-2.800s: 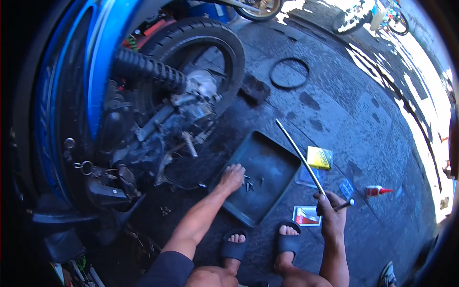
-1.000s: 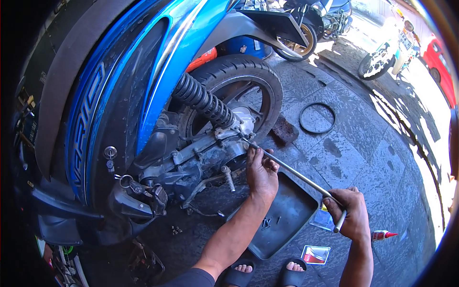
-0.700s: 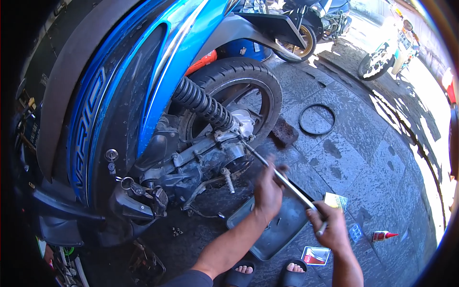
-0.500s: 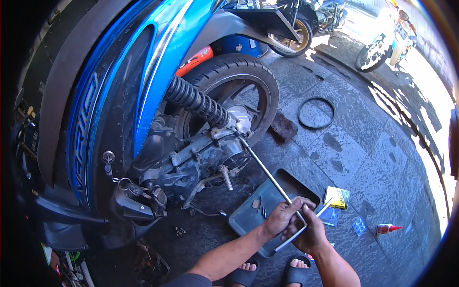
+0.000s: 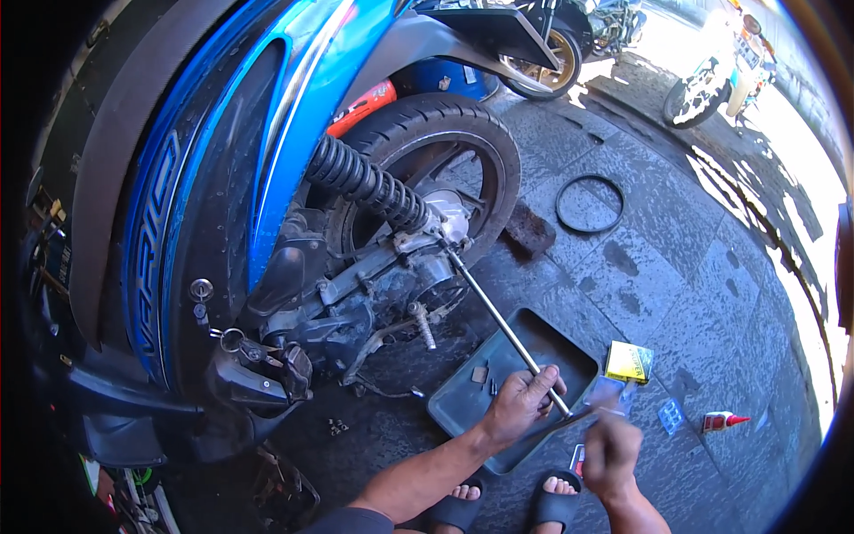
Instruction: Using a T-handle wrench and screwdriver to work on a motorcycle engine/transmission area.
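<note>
Pavement underfoot; left hand (image 5: pixel 520 405) clamps long T-wrench (image 5: pixel 498 316), blurred right hand (image 5: pixel 612 449) seemingly grips its handle.

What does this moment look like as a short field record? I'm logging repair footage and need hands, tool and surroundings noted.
left hand: wrapped around the long metal T-handle wrench near its handle end
right hand: blurred, at the wrench's crossbar end; grip unclear
wrench tip: set against the engine case beside the rear wheel
vehicle: blue scooter, black coil shock
tray: dark tray on the paving, under the hands, small parts inside
nearby: yellow box, rubber ring, small red-tipped tube
feet: in sandals, below the tray
</note>
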A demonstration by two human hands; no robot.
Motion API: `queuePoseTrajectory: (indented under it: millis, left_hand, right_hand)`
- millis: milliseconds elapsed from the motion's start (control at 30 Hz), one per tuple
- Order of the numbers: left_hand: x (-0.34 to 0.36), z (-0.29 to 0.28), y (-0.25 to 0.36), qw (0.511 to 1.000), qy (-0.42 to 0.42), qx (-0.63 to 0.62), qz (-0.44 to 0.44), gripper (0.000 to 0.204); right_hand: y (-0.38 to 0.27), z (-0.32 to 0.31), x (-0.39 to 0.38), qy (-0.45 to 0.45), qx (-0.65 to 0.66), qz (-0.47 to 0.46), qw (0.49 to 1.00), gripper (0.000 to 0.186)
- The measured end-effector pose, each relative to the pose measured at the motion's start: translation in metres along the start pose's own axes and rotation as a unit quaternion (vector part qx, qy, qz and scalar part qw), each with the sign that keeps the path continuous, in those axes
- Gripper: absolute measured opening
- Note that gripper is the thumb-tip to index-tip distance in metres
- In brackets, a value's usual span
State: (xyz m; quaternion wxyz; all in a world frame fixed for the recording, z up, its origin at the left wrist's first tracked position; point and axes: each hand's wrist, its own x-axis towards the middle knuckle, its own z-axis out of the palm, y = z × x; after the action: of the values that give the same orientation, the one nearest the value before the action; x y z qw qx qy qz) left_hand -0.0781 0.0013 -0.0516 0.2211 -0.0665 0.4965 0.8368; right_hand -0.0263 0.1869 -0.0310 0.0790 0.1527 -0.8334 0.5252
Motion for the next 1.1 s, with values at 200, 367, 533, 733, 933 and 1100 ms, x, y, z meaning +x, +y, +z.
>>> queuePoseTrajectory:
  millis: [200, 367, 533, 733, 933, 1100]
  left_hand:
    - [0.016, 0.018, 0.014, 0.996, -0.002, -0.084, 0.041, 0.029]
    - [0.008, 0.010, 0.015, 0.992, 0.006, -0.115, 0.043, 0.020]
    - [0.007, 0.011, 0.016, 0.993, 0.002, -0.115, 0.037, 0.022]
    - [0.007, 0.011, 0.016, 0.994, -0.018, -0.096, 0.053, 0.031]
    - [0.008, 0.011, 0.016, 0.994, -0.019, -0.092, 0.051, 0.034]
    - [0.007, 0.011, 0.016, 0.995, -0.015, -0.086, 0.055, 0.035]
  right_hand:
    - [0.036, 0.039, -0.073, -0.512, -0.092, 0.126, 0.844, 0.026]
    - [0.022, 0.043, -0.059, -0.534, -0.151, 0.127, 0.822, 0.031]
    - [0.015, 0.052, -0.060, -0.553, -0.136, 0.132, 0.811, 0.033]
    - [0.015, 0.053, -0.056, -0.562, -0.122, 0.113, 0.811, 0.035]
    - [0.006, 0.050, -0.049, -0.574, -0.121, 0.128, 0.800, 0.040]
    - [0.006, 0.049, -0.048, -0.579, -0.125, 0.121, 0.797, 0.042]
